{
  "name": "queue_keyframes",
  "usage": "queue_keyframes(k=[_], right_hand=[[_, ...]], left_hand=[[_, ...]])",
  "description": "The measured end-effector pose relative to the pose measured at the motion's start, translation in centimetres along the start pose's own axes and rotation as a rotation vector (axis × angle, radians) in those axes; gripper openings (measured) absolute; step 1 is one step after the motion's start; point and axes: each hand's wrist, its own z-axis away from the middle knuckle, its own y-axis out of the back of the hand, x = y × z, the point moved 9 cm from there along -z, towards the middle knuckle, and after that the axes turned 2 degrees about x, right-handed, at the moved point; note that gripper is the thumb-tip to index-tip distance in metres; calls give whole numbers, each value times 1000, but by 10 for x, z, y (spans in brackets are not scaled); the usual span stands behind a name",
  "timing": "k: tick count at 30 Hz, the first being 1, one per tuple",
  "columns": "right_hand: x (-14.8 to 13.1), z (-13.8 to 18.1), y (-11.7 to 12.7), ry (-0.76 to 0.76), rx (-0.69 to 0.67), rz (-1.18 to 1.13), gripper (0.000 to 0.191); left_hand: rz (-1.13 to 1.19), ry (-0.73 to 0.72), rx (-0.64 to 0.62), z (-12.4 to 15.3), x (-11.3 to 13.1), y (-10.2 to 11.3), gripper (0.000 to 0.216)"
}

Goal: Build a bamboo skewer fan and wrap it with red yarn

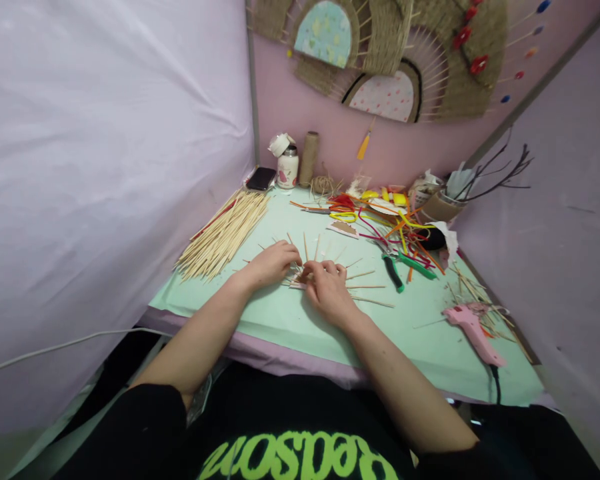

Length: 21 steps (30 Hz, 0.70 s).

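A small cardboard piece (298,285) with a pale edge lies on the table in front of me. Thin wooden sticks (365,287) fan out from it on the far side and to both sides. Above its left part is my left hand (279,261), fingers curled and pinched together at the bases of the sticks. My right hand (327,287) covers the right part, its fingers bent down onto the cardboard and touching close beside the left fingertips. Whatever the left fingertips pinch is too small and hidden to make out.
A heap of loose sticks (225,233) lies left. Behind are a phone (261,179), a bottle (287,167) and a twine spool (309,159). To the right are scissors (344,217), green-handled pliers (394,272), coloured strips and a pink glue gun (474,333) with a cord.
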Motion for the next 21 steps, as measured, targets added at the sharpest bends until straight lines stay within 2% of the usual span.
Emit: queue_keyframes(k=[7,9,14,21], right_hand=[[2,1,5,9,83,-4,32],[3,3,13,19,174,-13,31],[5,19,49,36,541,-39,22],[10,29,61,18,674,-97,14]], left_hand=[[9,-26,16,1,1,-1,42],[17,-28,19,1,1,0,42],[13,-48,34,0,6,3,44],[-28,-70,16,-2,12,1,37]])
